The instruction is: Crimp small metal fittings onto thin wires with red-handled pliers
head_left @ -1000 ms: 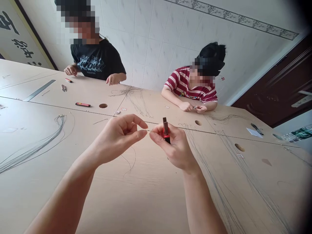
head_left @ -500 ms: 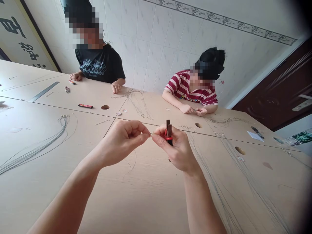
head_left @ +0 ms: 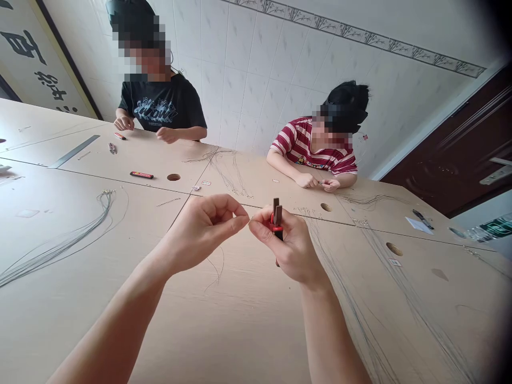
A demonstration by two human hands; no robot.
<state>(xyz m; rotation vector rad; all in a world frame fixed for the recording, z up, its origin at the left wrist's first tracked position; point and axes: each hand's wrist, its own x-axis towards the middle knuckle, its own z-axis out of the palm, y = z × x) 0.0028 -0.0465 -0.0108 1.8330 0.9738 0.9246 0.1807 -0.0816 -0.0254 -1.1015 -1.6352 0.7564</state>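
My left hand (head_left: 212, 224) is closed in a pinch, thumb against index finger, on a thin cord (head_left: 221, 264) whose loose end hangs below the palm. Its fingertips meet those of my right hand (head_left: 296, 248), and a tiny pale piece shows between them, too small to name. The right thumb and index finger pinch there as well. Tucked in that same hand is a pair of pliers (head_left: 277, 221) with red and black parts, its flat brown jaws pointing up and slightly apart. Most of the pliers' handles are hidden by my fingers.
Bundles of thin cords lie at left (head_left: 76, 234) and right (head_left: 352, 304). Across the table (head_left: 224, 330) sit two co-workers in a black shirt (head_left: 160, 104) and a striped shirt (head_left: 294, 141). A metal ruler (head_left: 76, 151), a red-black knife (head_left: 141, 175) and round table holes (head_left: 394, 249) also show.
My left fingertips have shifted slightly right, closing the small gap to my right ones. The black-shirted co-worker's hand, on the right in view, has lifted and moved left.
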